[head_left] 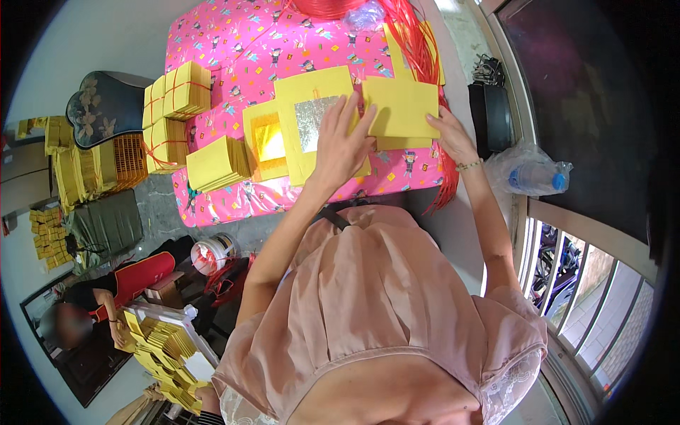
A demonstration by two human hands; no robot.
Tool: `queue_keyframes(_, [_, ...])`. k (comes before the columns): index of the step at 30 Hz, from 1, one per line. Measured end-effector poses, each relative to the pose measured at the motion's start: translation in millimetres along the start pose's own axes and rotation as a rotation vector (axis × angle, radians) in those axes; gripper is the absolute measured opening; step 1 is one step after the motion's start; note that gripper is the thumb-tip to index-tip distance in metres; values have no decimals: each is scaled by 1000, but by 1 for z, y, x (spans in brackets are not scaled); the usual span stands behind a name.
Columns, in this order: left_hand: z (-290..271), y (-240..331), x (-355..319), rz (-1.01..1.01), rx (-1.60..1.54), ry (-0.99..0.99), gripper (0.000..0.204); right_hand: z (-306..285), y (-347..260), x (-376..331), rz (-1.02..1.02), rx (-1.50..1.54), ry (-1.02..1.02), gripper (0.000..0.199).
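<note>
My right hand [455, 136] pinches the right edge of a folded yellow paper [402, 106], with the thumb on top. My left hand [343, 142] has its fingers spread, tips by that paper's left edge; whether they touch it I cannot tell. Under my left hand lies a yellow sheet with a silver foil patch [307, 124]. Left of it is a yellow sheet with a gold foil patch [268, 138]. A fanned stack of folded yellow papers [218, 164] lies farther left, beside several tied yellow bundles [187, 90].
A pink patterned cloth [241, 53] covers the table. Red plastic strands [418, 53] hang over its right side. A plastic bag with a bottle [528, 173] lies at the right. A dark chair [106, 106] stands left. At lower left, a person [110, 297] handles yellow papers [166, 347].
</note>
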State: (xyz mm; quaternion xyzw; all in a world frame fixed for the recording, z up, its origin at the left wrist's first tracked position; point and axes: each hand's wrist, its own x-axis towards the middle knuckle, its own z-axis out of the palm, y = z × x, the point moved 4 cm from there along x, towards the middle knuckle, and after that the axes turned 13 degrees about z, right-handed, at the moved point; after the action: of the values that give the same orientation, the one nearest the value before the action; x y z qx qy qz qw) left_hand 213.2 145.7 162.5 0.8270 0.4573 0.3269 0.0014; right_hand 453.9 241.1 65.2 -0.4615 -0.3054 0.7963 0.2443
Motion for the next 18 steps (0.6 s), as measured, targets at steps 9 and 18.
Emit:
queue_keyframes(9, [-17, -2, -90, -279, -42, -15, 55, -77, 77, 30, 34, -156, 136, 39])
queue_keyframes(18, [-9, -4, -98, -323, -63, 10, 47, -108, 109, 85, -103, -373, 344, 35])
